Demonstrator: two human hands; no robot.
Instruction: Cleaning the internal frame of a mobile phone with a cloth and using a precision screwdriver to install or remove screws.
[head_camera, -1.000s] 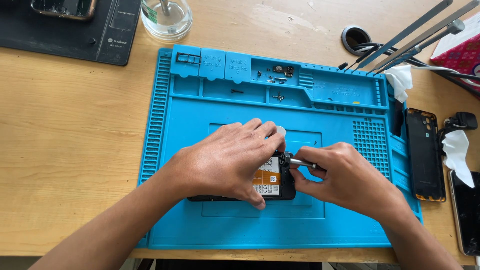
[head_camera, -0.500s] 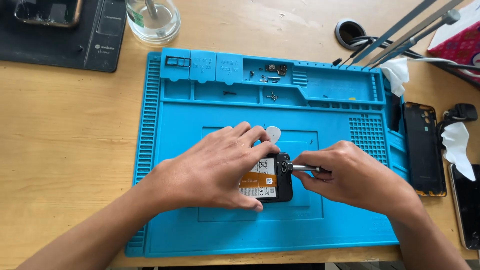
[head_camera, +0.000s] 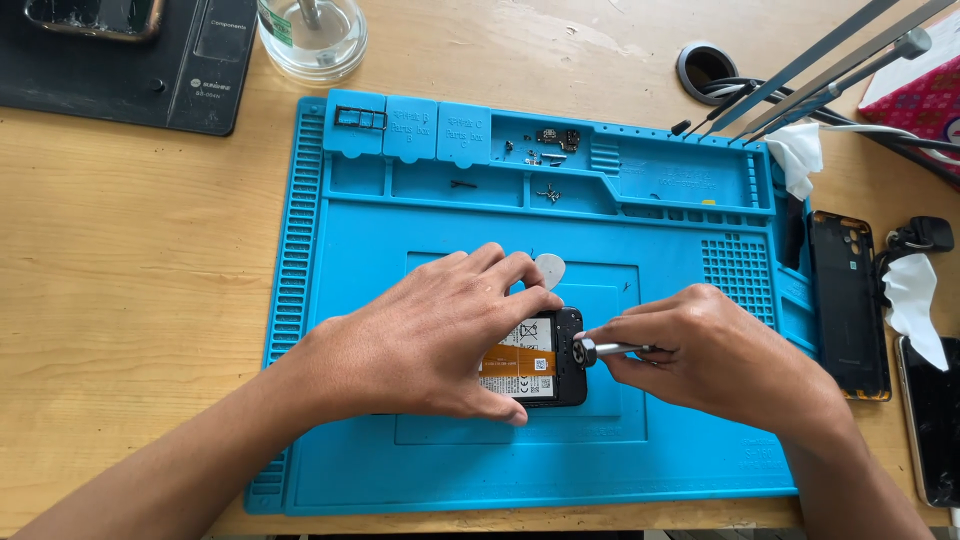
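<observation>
On the blue repair mat (head_camera: 350, 250), an opened phone (head_camera: 545, 362) is pressed flat by the spread left hand (head_camera: 430, 335), so most of it is hidden. Beside it, a small metal screwdriver (head_camera: 610, 350) is pinched by the right hand (head_camera: 715, 360), its tip touching the phone's edge.

Left hand (head_camera: 440, 335) covers most of opened phone (head_camera: 545, 365). Screwdriver (head_camera: 610, 349) shaft hidden in right hand (head_camera: 715, 360). Small parts (head_camera: 548, 150) in blue mat tray too tiny to identify. Second phone (head_camera: 930, 420) cut by right edge.
</observation>
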